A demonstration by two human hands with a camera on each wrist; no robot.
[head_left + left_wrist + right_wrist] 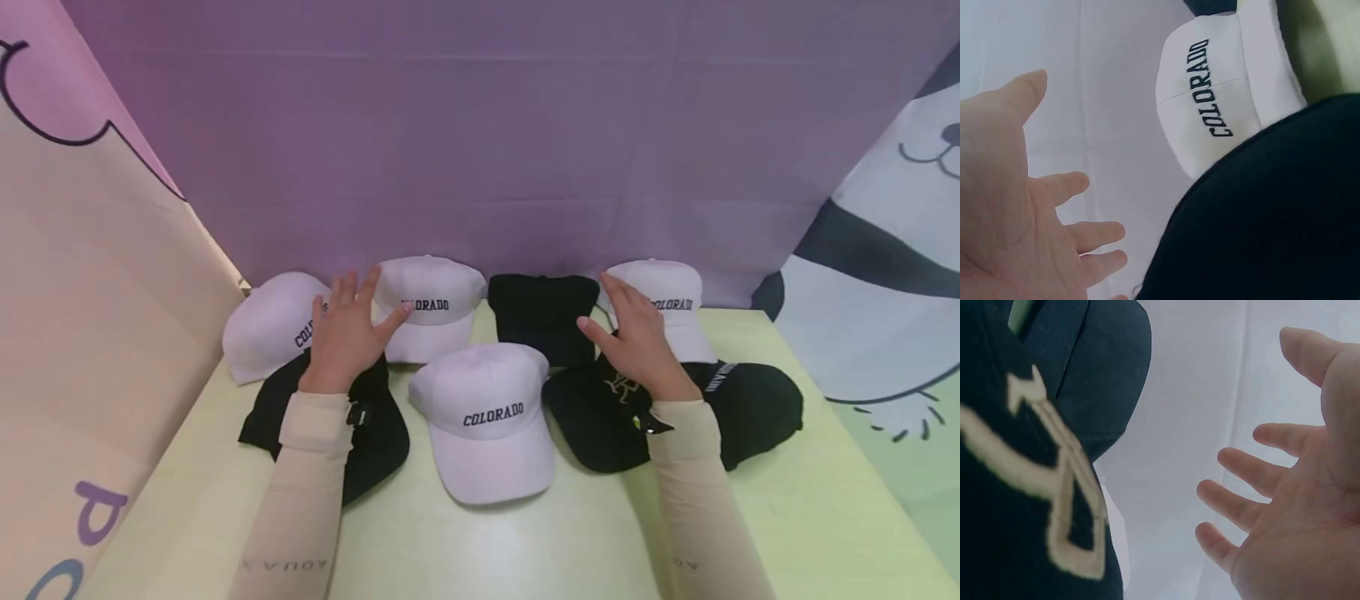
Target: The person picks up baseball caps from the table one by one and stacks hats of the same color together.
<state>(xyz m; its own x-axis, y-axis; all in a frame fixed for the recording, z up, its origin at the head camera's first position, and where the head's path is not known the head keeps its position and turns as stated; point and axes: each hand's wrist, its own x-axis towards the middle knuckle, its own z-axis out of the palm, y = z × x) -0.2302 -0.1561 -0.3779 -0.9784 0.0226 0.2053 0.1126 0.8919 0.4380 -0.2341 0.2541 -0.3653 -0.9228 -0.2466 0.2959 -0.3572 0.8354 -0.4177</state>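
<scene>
Fingers spread, my left hand hovers over a black cap on the left of the table, holding nothing. In the left wrist view that black cap looms close, with a white COLORADO cap beyond it. My right hand, also spread and holding nothing, is above a black cap with a gold emblem. The emblem cap fills the left of the right wrist view, and a plain black cap stands behind it. Between my forearms lies a white COLORADO cap.
Along the back stand white COLORADO caps at left, centre-left and right, plus a black cap. Another black cap lies at the right. A purple cloth backdrop rises behind the pale table; printed panels flank it.
</scene>
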